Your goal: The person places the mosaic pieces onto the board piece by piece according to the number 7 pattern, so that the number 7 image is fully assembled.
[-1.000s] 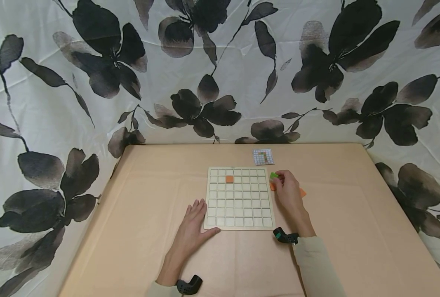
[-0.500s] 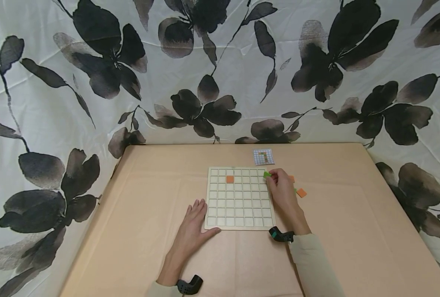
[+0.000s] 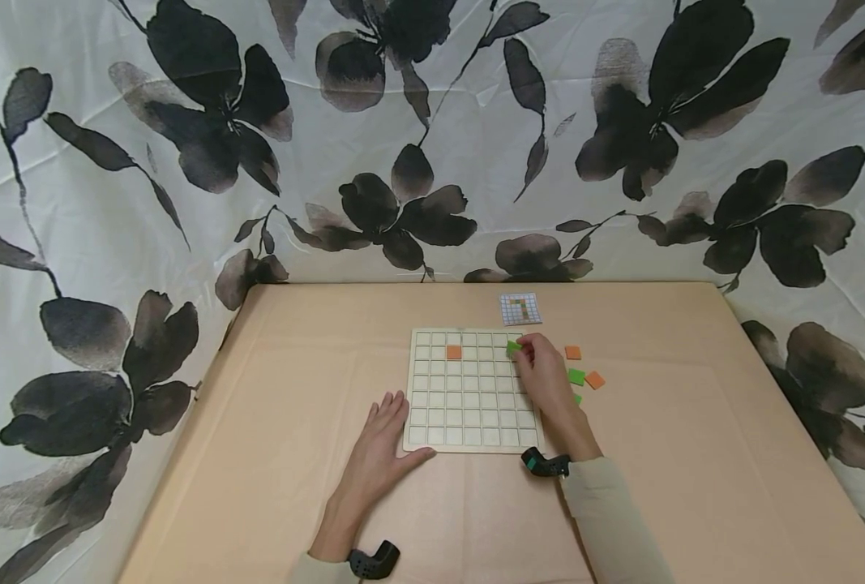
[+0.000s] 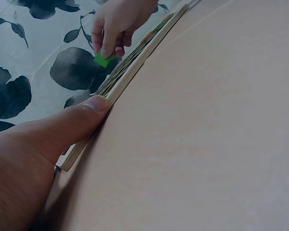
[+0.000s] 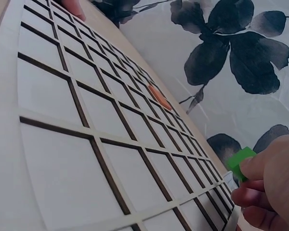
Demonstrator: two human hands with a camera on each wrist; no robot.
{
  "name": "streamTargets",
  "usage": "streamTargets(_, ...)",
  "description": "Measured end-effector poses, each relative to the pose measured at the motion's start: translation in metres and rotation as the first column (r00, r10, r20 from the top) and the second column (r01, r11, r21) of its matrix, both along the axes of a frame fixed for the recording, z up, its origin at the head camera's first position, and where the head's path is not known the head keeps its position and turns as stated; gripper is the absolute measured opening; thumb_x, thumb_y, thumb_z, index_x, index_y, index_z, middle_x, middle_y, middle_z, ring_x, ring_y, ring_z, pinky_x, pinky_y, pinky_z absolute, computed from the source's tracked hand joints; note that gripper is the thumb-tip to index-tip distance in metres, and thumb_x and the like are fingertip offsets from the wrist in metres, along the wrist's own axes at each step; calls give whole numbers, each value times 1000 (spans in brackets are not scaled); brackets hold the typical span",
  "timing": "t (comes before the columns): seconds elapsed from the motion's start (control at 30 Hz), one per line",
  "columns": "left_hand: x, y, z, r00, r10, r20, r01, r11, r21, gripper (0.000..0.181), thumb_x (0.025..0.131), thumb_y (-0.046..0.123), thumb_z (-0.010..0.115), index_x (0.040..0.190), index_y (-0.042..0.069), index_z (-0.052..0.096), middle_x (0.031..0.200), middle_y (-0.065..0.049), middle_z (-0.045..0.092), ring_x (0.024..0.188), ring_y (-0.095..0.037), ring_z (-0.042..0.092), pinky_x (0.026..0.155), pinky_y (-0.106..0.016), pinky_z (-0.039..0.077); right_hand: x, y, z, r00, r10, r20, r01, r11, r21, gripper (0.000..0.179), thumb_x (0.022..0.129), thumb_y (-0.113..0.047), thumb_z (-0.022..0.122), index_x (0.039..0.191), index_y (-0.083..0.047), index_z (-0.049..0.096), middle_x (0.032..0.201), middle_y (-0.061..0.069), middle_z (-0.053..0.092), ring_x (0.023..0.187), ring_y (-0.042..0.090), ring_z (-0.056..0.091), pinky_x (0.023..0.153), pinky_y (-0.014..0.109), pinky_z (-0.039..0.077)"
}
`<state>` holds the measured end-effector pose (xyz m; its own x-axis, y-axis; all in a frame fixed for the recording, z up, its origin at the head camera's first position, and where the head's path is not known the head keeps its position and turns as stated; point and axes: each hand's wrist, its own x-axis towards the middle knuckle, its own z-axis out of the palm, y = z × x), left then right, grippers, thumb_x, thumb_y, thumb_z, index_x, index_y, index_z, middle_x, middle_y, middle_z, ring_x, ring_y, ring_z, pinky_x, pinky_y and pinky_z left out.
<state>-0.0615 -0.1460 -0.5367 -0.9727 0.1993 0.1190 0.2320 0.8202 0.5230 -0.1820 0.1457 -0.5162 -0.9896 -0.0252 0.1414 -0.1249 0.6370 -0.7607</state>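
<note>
My right hand (image 3: 543, 375) pinches a small green square tile (image 5: 240, 162) between thumb and fingers, over the far right corner of a pale wooden grid board (image 3: 468, 401). In the left wrist view the same green tile (image 4: 104, 59) shows above the board's surface. My left hand (image 3: 381, 446) lies spread at the board's left side, its thumb (image 4: 94, 104) on the near edge. One orange tile (image 3: 454, 353) sits in a cell of the second row from the back, left of the middle.
Right of the board lie loose tiles: an orange tile (image 3: 573, 353), another orange tile (image 3: 595, 380), a green tile (image 3: 576, 376) and a green tile (image 3: 577, 399) partly behind my wrist. A small printed pattern card (image 3: 520, 309) lies behind the board on the table (image 3: 695, 454).
My right hand has carried the green tile leftward from beside the board to over its far right corner, uncovering the loose tiles. My left hand has stayed in place.
</note>
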Motion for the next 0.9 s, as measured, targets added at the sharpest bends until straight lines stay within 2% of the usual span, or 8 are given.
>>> streamTargets(0.4, 0, 0, -3, 1000, 0, 11, 0, 1000, -5, 98, 82, 62, 72, 149, -3, 43, 160, -17, 37, 153, -31, 27, 131, -42, 16, -3, -14, -4, 995, 69, -72, -69, 998, 6, 21, 99, -8, 58, 119, 0, 61, 97, 11, 64, 85, 21, 59, 69, 30, 54)
streamTargets(0.6, 0, -1, -3, 1000, -2, 7, 2, 1000, -7, 98, 82, 62, 72, 150, -2, 42, 160, -17, 37, 153, -31, 27, 131, -42, 16, -5, -20, -5, 995, 86, -54, -86, 996, 1, 20, 99, -8, 60, 117, -1, 62, 96, 10, 64, 84, 20, 59, 69, 29, 52)
streamTargets(0.9, 0, -1, -3, 1000, -4, 5, 4, 1000, -3, 98, 82, 61, 72, 149, -2, 43, 160, -17, 37, 153, -32, 27, 131, -43, 16, -9, -29, -8, 992, 122, -32, -121, 992, 46, 21, 99, -11, 61, 118, -4, 63, 97, 9, 65, 84, 20, 60, 70, 32, 54)
